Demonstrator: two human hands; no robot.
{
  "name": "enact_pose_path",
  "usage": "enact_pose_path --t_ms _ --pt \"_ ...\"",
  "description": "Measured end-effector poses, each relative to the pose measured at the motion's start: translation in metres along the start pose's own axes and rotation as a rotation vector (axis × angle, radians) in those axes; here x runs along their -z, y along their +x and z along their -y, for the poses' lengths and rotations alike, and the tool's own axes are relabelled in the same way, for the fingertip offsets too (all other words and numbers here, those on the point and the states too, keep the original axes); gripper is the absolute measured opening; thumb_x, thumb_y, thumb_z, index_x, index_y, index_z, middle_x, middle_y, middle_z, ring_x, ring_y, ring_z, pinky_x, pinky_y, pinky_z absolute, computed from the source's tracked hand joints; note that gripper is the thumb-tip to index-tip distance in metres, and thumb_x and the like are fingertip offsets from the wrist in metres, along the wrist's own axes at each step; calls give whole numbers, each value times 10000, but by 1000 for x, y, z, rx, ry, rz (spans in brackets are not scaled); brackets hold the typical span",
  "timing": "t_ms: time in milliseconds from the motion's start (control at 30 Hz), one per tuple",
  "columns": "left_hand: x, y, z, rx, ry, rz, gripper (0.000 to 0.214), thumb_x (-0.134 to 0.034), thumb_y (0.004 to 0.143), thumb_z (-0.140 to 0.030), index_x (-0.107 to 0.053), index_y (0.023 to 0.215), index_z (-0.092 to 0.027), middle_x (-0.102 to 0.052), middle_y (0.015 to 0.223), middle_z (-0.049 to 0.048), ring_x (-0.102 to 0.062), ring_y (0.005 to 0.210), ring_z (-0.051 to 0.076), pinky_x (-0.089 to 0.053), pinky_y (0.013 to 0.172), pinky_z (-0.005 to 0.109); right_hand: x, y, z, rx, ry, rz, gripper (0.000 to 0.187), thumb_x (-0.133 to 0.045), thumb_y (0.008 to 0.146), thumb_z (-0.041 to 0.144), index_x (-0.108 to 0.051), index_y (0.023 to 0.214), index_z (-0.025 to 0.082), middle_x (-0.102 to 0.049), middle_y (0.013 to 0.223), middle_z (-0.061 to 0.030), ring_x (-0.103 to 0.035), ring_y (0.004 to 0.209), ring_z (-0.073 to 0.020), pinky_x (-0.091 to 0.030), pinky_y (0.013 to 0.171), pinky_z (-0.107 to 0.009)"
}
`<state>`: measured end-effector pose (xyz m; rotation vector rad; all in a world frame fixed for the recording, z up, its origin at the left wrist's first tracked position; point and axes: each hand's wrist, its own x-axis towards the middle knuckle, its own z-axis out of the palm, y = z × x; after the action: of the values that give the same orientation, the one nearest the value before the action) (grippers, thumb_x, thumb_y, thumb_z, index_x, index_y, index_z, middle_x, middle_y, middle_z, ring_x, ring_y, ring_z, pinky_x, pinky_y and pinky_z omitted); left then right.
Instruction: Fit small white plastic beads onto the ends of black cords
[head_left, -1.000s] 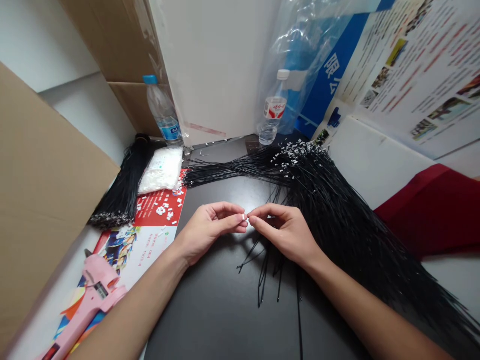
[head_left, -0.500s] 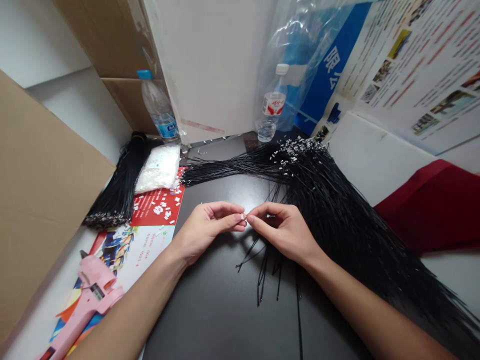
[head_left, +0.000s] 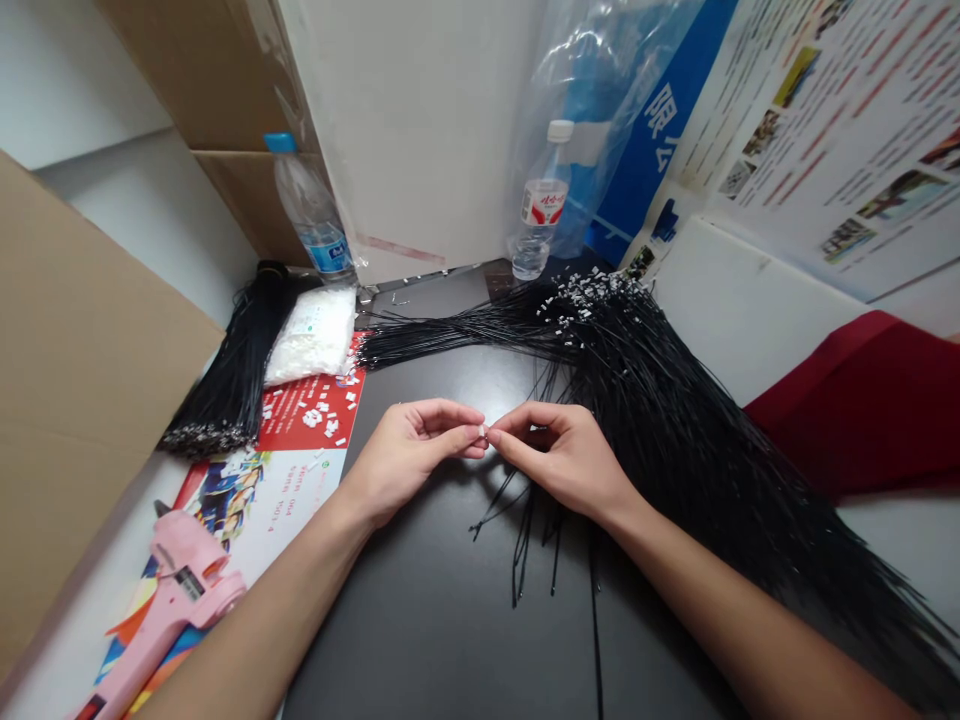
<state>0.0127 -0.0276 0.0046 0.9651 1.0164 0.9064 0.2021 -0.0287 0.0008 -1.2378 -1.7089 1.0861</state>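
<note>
My left hand (head_left: 409, 450) and my right hand (head_left: 559, 455) meet above the black tabletop (head_left: 442, 630), their fingertips pinching a tiny white piece (head_left: 482, 431) from both sides. Whether a cord runs into that piece is hidden by my fingers. Just beyond my right hand spreads a large bundle of thin black cords (head_left: 675, 440), with small white tabs at the far ends (head_left: 589, 300). Several loose black cord ends (head_left: 525, 540) hang onto the tabletop below my right hand.
Left of the cords lie a smaller black bundle (head_left: 232, 385), a bag of white pieces (head_left: 309, 335) and a red printed sheet (head_left: 307, 415). A pink glue gun (head_left: 184, 590) lies near my left forearm. Two plastic water bottles (head_left: 311, 210) (head_left: 540, 205) stand at the back.
My hands stay pinched on the white piece. The whole scene sits slightly higher and further left in the view, as the head camera has shifted.
</note>
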Motion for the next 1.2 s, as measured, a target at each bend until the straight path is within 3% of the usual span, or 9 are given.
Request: enact_pose_path --t_ms 267,667,833,1200 --pt "-2 0 -1 4 20 -29 268 -862 670 -314 -735 834 -144 -763 765 42 -715 701 156 -559 753 289 0 -1 2 15 -25 -18 144 -701 803 288 -759 769 160 -755 727 -46 -679 635 -139 -515 579 -229" --pt "-6 -1 0 -130 175 -52 151 -781 726 -258 -712 795 -143 -748 749 42 -709 698 170 -565 746 308 3 2 -1 -65 -24 34 152 -709 794 299 -752 760 157 -764 751 -48 -681 660 -147 -500 612 -240" --pt "-7 -2 0 -170 221 -44 92 -744 752 -219 -685 758 -149 -726 734 25 -702 712 157 -561 752 289 3 1 1 -36 -44 46 159 -681 815 285 -772 781 159 -771 759 -51 -689 675 -152 -504 619 -243" --pt "-9 0 2 -99 134 -80 320 -854 655 -356 -649 786 -147 -718 709 28 -711 671 173 -587 721 320 0 0 -1 -13 -70 -16 165 -679 804 298 -745 752 156 -741 714 -44 -649 627 -135 -490 573 -234"
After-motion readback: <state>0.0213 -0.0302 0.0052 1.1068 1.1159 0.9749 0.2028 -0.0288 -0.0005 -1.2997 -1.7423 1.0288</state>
